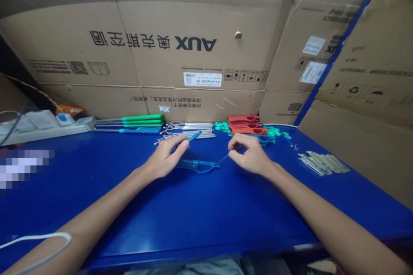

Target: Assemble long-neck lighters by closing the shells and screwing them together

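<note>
Pinching a slim blue plastic piece point(195, 135) in the left hand's grip point(169, 154), above the left part of a blue plastic casing with an oval opening point(192, 164), lying on the glossy blue surface point(167, 219). Pinching a thin, straight, wire-like rod point(222, 159) in the right hand's grip point(248, 152), just right of the casing.

Smooth, glossy blue surface point(155, 219); pale sheen near its front edge. Rear: brown cardboard wall point(64, 17), printed in black, text inverted. Right: second brown cardboard wall point(364, 133), angled, past narrow slanting blue strip point(342, 47).
</note>
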`<state>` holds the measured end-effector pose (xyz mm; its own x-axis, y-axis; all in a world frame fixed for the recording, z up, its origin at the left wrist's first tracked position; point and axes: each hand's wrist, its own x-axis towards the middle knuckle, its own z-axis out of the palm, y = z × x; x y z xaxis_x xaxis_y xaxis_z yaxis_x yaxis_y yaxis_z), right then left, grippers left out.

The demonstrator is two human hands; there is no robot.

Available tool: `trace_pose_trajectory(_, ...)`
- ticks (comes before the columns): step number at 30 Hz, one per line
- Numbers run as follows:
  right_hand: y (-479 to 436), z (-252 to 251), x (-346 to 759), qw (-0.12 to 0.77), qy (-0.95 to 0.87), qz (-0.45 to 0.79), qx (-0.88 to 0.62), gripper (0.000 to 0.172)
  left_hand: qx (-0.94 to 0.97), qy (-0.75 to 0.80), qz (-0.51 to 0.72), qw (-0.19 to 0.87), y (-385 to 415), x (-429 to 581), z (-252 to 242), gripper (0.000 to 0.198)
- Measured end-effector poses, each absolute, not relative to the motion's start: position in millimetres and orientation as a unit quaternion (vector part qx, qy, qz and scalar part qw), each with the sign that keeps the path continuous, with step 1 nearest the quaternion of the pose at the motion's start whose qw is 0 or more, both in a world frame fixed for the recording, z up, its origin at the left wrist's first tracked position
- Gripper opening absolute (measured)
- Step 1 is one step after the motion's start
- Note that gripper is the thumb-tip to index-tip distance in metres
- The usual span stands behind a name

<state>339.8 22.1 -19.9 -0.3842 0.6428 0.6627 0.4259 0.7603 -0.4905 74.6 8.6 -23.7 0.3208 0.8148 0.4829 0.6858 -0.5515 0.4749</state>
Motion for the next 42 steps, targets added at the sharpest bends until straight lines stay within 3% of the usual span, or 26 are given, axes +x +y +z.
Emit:
trace_pose_trajectory(12, 24.5, -10.4, 345.8, 0.506, -0.786, 0.075, -0.348, 0.012, 0.837, 0.492, 0.234, 0.048, 12.9, 74.4, -31.5, 0.046)
trace_pose_trajectory(18, 22.9, -15.6, 340.5, 0.515, -0.78, 0.117, -0.334, 0.009, 0.839, 0.509, 0.19, 0.035, 14.2, 77.5, -40.9, 0.045)
trace_pose_trajectory(33, 20.6, -28.0, 328.1, 0.452, -0.777, 0.251, -0.359, 0.008, 0.885, 0.433, 0.163, 0.059, 3.5, 85.2, -36.3, 0.045)
trace_pose_trajectory(42, 34.2, -17.4, 343.9, 0.304, -0.747, 0.395, -0.44, 0.012, 0.899, 0.406, 0.136, 0.092, 2.4, 85.4, -34.4, 0.032)
